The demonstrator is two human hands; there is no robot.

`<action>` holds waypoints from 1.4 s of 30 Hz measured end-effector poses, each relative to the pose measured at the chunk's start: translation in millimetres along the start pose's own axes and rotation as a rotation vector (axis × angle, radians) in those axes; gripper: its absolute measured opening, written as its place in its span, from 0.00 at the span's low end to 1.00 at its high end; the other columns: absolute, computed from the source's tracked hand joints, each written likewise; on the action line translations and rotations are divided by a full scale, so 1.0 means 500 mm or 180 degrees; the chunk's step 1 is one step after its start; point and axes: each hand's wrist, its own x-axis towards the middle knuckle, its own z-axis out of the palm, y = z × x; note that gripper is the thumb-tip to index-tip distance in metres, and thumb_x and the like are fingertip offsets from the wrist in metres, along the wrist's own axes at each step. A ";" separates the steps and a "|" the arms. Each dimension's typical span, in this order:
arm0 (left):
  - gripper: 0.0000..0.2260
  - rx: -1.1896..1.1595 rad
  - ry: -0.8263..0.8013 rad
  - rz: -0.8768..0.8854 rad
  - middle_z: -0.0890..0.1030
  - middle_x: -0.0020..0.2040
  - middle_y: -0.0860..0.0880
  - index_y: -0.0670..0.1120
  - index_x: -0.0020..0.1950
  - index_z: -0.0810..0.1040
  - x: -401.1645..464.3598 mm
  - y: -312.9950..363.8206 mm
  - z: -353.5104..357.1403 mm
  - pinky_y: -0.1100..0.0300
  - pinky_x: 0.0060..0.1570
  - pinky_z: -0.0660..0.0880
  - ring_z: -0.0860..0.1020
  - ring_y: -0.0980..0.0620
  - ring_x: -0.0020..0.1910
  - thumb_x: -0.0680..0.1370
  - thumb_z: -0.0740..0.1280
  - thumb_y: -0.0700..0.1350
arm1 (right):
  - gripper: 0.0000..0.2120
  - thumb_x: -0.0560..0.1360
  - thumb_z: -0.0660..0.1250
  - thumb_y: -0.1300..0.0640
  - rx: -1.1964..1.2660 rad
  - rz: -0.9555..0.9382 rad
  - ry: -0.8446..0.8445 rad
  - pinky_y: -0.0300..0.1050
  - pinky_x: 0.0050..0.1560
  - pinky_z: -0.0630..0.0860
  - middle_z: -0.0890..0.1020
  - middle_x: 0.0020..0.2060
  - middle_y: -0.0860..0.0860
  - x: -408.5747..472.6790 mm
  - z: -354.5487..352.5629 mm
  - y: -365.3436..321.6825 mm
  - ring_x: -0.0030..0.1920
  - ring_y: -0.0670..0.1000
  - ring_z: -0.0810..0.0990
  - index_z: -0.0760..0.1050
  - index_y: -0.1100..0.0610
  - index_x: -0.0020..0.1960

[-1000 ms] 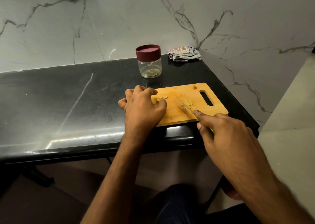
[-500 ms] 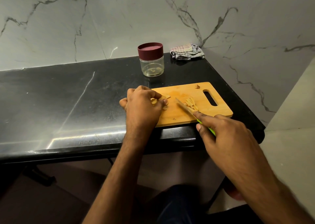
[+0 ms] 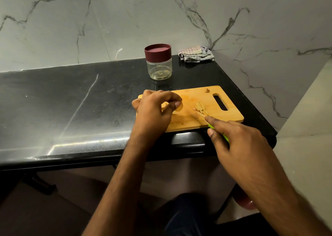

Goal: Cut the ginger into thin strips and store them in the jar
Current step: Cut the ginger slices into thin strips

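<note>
black stone counter under marble wall; left hand pinching ginger, right hand gripping knife

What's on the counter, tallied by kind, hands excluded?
Jar, maroon lid on: 1
Cutting board: 1
Knife, green handle, in the right hand: 1
Folded cloth: 1
Pile of cut ginger strips: 1
Ginger piece held by the left hand: 1
Small ginger scrap near the board's far edge: 1
Total: 7
</note>
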 end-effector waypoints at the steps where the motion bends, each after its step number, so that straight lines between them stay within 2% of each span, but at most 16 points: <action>1: 0.04 0.0022 -0.0100 0.0103 0.80 0.46 0.67 0.61 0.49 0.83 0.000 0.001 0.000 0.44 0.60 0.66 0.67 0.61 0.57 0.78 0.71 0.50 | 0.19 0.79 0.59 0.46 0.0031 0.0013 0.0010 0.37 0.38 0.70 0.80 0.47 0.45 -0.001 -0.002 0.001 0.42 0.44 0.73 0.70 0.42 0.70; 3: 0.05 0.0108 -0.0280 0.0261 0.79 0.45 0.68 0.61 0.51 0.83 0.000 0.006 0.000 0.53 0.58 0.57 0.65 0.63 0.56 0.78 0.71 0.51 | 0.19 0.79 0.60 0.47 0.0086 0.0047 0.0007 0.33 0.36 0.67 0.81 0.47 0.46 -0.002 -0.005 0.002 0.41 0.43 0.73 0.70 0.43 0.70; 5: 0.06 0.0175 -0.0396 0.0307 0.78 0.45 0.68 0.60 0.54 0.83 0.000 0.013 -0.001 0.57 0.55 0.53 0.65 0.63 0.57 0.77 0.71 0.52 | 0.19 0.79 0.60 0.48 0.0088 0.0066 0.0002 0.30 0.35 0.65 0.81 0.48 0.46 -0.005 -0.008 0.003 0.41 0.43 0.72 0.71 0.44 0.69; 8: 0.13 0.0362 -0.0404 0.0220 0.79 0.49 0.65 0.57 0.59 0.82 0.000 0.016 0.001 0.54 0.57 0.55 0.65 0.60 0.60 0.75 0.73 0.56 | 0.19 0.79 0.60 0.47 0.0065 0.0091 -0.0030 0.30 0.35 0.65 0.81 0.49 0.45 -0.011 -0.010 0.004 0.42 0.42 0.72 0.70 0.43 0.69; 11: 0.11 0.0358 -0.0139 0.0096 0.79 0.45 0.63 0.56 0.53 0.82 0.000 0.012 0.005 0.53 0.56 0.57 0.66 0.59 0.58 0.74 0.72 0.59 | 0.19 0.79 0.59 0.47 0.0082 0.0091 -0.0055 0.35 0.38 0.69 0.81 0.48 0.44 -0.014 -0.008 0.003 0.43 0.43 0.74 0.70 0.43 0.69; 14: 0.10 0.0315 -0.0002 0.0089 0.80 0.43 0.63 0.56 0.48 0.84 -0.005 0.011 0.005 0.53 0.54 0.56 0.67 0.59 0.57 0.75 0.71 0.61 | 0.19 0.79 0.59 0.48 0.0106 0.0097 -0.0105 0.32 0.37 0.68 0.79 0.47 0.44 -0.012 -0.005 0.003 0.43 0.42 0.74 0.69 0.43 0.70; 17: 0.12 0.0391 -0.0124 0.0120 0.80 0.43 0.63 0.58 0.49 0.85 -0.006 0.010 0.004 0.51 0.56 0.58 0.67 0.58 0.57 0.74 0.71 0.64 | 0.20 0.80 0.57 0.47 0.0085 0.0083 -0.0166 0.33 0.37 0.67 0.78 0.46 0.44 -0.012 -0.003 0.003 0.43 0.43 0.73 0.68 0.43 0.71; 20: 0.10 0.0545 -0.0355 0.0237 0.80 0.48 0.63 0.59 0.51 0.84 -0.001 0.011 0.002 0.47 0.59 0.61 0.66 0.56 0.59 0.74 0.72 0.61 | 0.20 0.80 0.57 0.47 0.0101 0.0049 -0.0207 0.34 0.39 0.67 0.78 0.47 0.44 -0.014 -0.003 0.002 0.44 0.43 0.73 0.67 0.42 0.72; 25: 0.06 0.0449 -0.0449 0.0286 0.79 0.49 0.64 0.61 0.50 0.84 -0.002 0.011 0.000 0.50 0.56 0.57 0.67 0.56 0.59 0.75 0.72 0.59 | 0.20 0.80 0.57 0.47 0.0136 -0.0018 -0.0239 0.34 0.46 0.72 0.81 0.53 0.44 -0.021 -0.012 0.002 0.49 0.43 0.76 0.67 0.42 0.71; 29: 0.07 0.0491 -0.0533 0.0248 0.78 0.50 0.65 0.61 0.50 0.85 0.000 0.007 -0.003 0.49 0.56 0.57 0.65 0.57 0.60 0.74 0.72 0.60 | 0.20 0.80 0.57 0.48 0.0185 -0.0055 -0.0272 0.33 0.45 0.72 0.81 0.50 0.44 -0.029 -0.013 0.002 0.48 0.42 0.76 0.67 0.43 0.72; 32: 0.08 0.0538 -0.0584 0.0255 0.78 0.51 0.65 0.62 0.50 0.85 0.002 0.006 -0.003 0.50 0.55 0.56 0.63 0.57 0.59 0.74 0.72 0.61 | 0.21 0.81 0.57 0.50 0.0144 -0.0082 -0.0355 0.28 0.35 0.65 0.78 0.45 0.43 -0.029 -0.011 0.004 0.42 0.42 0.75 0.65 0.43 0.73; 35: 0.09 0.0561 -0.0606 0.0262 0.78 0.50 0.65 0.62 0.51 0.85 0.003 0.006 -0.002 0.50 0.55 0.56 0.63 0.58 0.59 0.74 0.71 0.62 | 0.21 0.81 0.57 0.51 0.0048 -0.0156 -0.0361 0.29 0.29 0.62 0.76 0.42 0.43 -0.030 -0.013 0.002 0.38 0.40 0.72 0.65 0.43 0.73; 38: 0.07 0.0519 -0.0619 0.0256 0.78 0.49 0.65 0.62 0.50 0.84 0.004 0.006 -0.002 0.50 0.56 0.56 0.64 0.58 0.60 0.74 0.72 0.61 | 0.20 0.81 0.56 0.50 0.0071 -0.0217 -0.0395 0.30 0.30 0.66 0.74 0.41 0.42 -0.035 -0.016 -0.003 0.38 0.40 0.72 0.66 0.43 0.72; 40: 0.07 0.0486 -0.0622 0.0257 0.78 0.49 0.65 0.62 0.49 0.84 0.004 0.006 -0.002 0.51 0.56 0.55 0.65 0.58 0.60 0.74 0.72 0.61 | 0.20 0.81 0.56 0.50 0.0113 -0.0196 -0.0390 0.30 0.30 0.65 0.75 0.41 0.42 -0.034 -0.014 -0.001 0.39 0.41 0.73 0.66 0.43 0.72; 42: 0.07 0.0459 -0.0622 0.0250 0.79 0.50 0.64 0.61 0.49 0.84 0.004 0.007 -0.002 0.52 0.56 0.54 0.65 0.58 0.60 0.74 0.73 0.60 | 0.20 0.81 0.57 0.49 0.0140 -0.0153 -0.0333 0.28 0.34 0.65 0.77 0.44 0.43 -0.031 -0.009 0.004 0.42 0.42 0.75 0.66 0.44 0.73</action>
